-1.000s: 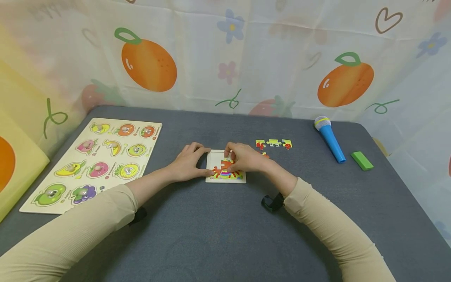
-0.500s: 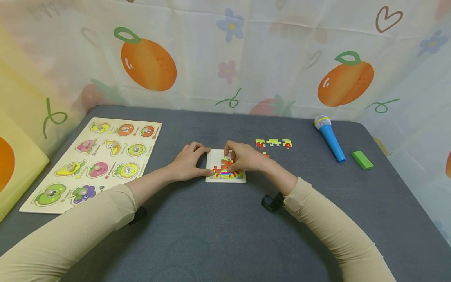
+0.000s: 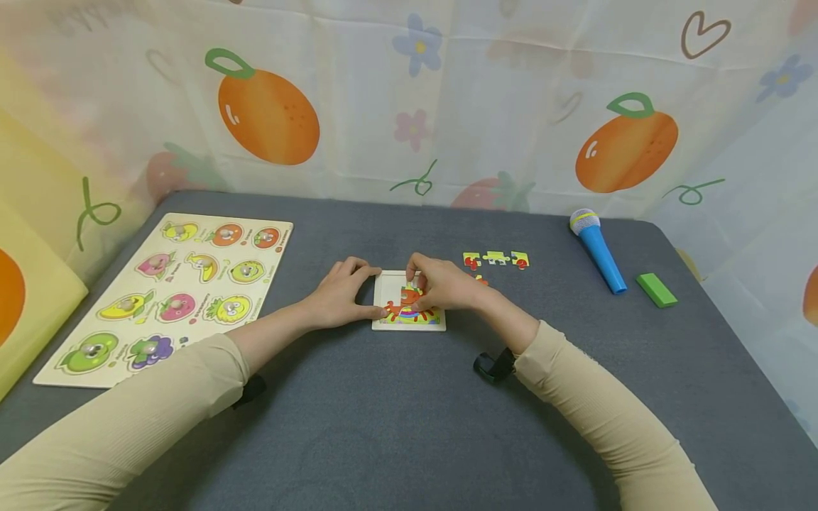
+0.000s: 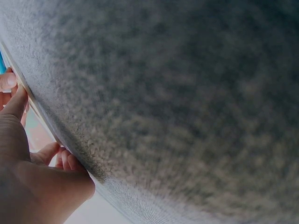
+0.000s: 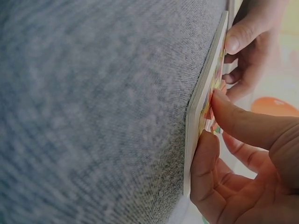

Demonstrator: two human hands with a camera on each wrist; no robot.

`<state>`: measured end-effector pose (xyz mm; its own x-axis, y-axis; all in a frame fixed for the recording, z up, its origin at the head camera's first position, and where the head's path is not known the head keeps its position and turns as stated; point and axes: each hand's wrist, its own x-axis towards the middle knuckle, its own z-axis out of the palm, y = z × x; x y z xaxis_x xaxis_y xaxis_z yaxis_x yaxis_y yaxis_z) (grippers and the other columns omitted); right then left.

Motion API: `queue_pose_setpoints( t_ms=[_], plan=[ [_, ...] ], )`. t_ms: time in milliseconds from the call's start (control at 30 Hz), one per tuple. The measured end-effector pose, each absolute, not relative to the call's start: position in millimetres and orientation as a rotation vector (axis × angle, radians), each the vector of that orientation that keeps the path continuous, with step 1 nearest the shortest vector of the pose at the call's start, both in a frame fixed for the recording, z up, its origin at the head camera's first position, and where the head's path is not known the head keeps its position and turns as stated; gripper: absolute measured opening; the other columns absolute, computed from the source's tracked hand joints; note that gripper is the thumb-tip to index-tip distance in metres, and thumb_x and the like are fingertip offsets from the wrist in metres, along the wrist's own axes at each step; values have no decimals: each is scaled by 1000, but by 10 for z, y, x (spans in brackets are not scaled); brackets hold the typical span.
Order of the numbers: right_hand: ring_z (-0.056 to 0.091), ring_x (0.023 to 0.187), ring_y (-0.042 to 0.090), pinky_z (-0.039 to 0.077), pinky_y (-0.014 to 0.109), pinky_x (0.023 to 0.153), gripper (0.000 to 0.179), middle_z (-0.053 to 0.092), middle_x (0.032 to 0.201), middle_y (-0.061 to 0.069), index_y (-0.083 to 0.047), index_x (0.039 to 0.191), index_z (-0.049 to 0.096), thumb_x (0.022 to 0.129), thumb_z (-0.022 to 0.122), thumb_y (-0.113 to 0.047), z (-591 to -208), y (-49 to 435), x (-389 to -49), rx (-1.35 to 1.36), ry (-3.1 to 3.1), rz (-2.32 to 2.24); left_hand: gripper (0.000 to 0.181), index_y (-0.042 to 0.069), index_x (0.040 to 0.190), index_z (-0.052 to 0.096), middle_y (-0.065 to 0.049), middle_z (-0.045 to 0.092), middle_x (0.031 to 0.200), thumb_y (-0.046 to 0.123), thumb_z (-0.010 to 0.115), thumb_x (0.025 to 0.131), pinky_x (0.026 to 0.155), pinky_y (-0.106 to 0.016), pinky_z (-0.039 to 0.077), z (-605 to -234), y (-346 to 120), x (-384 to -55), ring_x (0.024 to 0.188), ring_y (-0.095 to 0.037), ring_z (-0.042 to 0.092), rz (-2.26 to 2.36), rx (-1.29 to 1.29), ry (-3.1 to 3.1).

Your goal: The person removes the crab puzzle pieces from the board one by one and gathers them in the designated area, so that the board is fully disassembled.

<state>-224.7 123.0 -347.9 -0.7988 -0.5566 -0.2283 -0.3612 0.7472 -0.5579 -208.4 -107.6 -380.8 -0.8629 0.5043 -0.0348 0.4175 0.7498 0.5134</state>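
A small square jigsaw puzzle tray (image 3: 390,282) lies on the table between the hands, its lower part filled with a colourful orange animal picture. My left hand (image 3: 345,294) grips the tray's left side, thumb near its lower left and forefinger at the far corner. My right hand (image 3: 447,284) reaches over from the right and pinches an orange puzzle piece (image 3: 411,295) at the middle of the picture. In the right wrist view the right thumb (image 5: 233,114) presses on the picture, with the fingers curled by the tray's edge. The right hand hides part of the picture.
Several loose yellow-and-red puzzle pieces (image 3: 495,258) lie beyond the right hand, one partly hidden by the wrist. A fruit peg board (image 3: 192,277) lies at the left. A blue toy microphone (image 3: 599,252) and a green block (image 3: 657,290) are at the right.
Both hands keep their places on the tray and the piece. The right hand's knuckles rise very slightly.
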Motion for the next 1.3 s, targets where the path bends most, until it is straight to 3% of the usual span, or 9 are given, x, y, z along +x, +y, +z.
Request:
queue_pose_setpoints(
  t_ms=[467,1300],
  plan=[
    [53,64,14,42,26,64,18,64,93,9,-7,113,50,99,58,-13,-3423,1234,-2211,-630,2541,-779,79,4,147,45,-21,41,143,43,74,85,105,-55,36,-3799,-1083,-2071,125,-38,41,753,740,2779],
    [54,66,18,47,28,64,14,61,92,12,-2,112,52,99,54,-4,-3422,1283,-2217,-517,2390,-1015,80,5,147,44,-20,41,143,44,74,84,105,-55,36,-3789,-1073,-2069,125,-37,40,749,733,2778]
  ],
)
